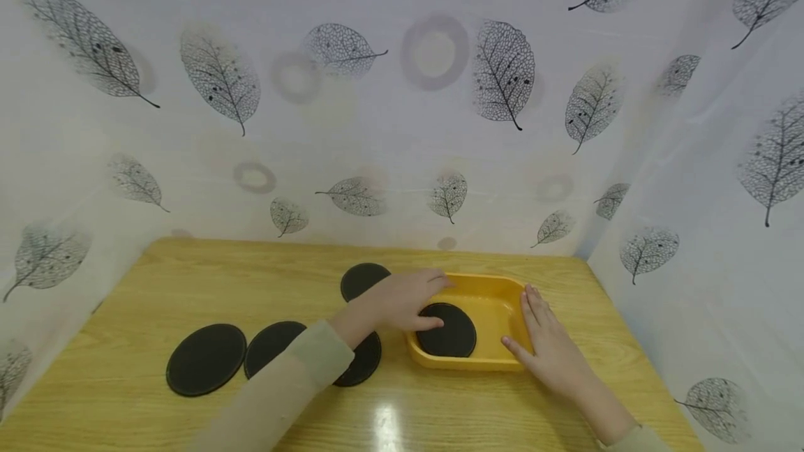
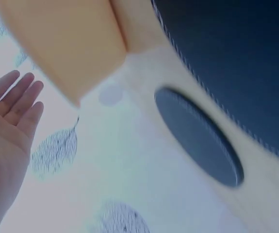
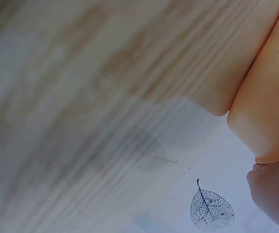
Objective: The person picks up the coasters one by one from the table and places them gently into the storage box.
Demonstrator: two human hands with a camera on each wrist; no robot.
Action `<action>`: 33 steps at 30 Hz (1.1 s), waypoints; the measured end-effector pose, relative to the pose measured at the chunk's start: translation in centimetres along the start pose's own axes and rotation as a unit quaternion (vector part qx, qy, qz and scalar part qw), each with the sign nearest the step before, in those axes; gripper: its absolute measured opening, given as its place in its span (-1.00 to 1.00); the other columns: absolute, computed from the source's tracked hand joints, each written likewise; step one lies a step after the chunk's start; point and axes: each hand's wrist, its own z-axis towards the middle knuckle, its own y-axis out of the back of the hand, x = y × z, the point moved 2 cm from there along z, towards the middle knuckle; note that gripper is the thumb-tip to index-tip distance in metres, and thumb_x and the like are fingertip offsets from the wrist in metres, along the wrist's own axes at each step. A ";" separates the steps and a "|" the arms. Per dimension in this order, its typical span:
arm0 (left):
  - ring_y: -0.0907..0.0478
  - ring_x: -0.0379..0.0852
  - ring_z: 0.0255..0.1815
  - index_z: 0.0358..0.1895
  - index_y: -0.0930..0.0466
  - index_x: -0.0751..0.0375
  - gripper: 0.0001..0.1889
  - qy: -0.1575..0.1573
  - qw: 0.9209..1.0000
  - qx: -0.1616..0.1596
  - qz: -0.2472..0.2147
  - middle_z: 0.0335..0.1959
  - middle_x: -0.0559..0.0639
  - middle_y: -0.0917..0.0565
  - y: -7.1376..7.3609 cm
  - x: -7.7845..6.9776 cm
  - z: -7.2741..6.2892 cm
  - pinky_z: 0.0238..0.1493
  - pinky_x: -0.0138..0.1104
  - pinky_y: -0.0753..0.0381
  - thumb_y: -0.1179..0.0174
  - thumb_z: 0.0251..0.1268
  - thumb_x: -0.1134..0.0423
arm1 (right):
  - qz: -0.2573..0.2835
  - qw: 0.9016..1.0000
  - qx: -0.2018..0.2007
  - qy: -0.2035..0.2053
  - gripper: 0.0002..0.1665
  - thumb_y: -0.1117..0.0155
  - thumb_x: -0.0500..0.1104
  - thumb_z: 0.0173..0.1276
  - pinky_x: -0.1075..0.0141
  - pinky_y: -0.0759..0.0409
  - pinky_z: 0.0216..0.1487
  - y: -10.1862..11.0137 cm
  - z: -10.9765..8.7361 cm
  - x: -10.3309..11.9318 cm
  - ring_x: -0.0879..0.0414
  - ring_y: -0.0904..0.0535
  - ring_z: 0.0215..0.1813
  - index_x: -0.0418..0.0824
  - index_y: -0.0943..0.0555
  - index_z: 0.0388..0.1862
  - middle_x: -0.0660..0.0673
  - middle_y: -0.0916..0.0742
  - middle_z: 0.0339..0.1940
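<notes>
A yellow rectangular tray sits on the right half of the table. Inside it, against the left end, lies a round black coaster with a stitched edge. My left hand reaches over the tray's left side, fingers extended, its thumb above the coaster; whether it touches is unclear. In the left wrist view this hand shows straight fingers and nothing held. My right hand lies along the tray's right wall with straight fingers. Only a small part of it appears in the right wrist view.
Several more black coasters lie on the wooden table left of the tray: one at the far left, one beside it, one near the left wrist, one behind the arm. A leaf-print curtain surrounds the table.
</notes>
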 end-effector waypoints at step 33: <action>-0.32 0.34 0.63 0.63 -0.17 0.47 0.13 0.138 0.981 -0.030 -0.130 0.62 0.38 -0.32 -2.5 10.9 -6.7 0.63 0.13 -0.35 -0.63 0.13 -0.02 | 0.000 1.000 0.006 -0.007 0.11 -0.21 0.22 0.58 -0.02 0.12 0.81 -0.2 0.1 -0.4 -0.41 -0.02 0.74 -0.55 -0.06 0.68 -0.43 -0.04 0.77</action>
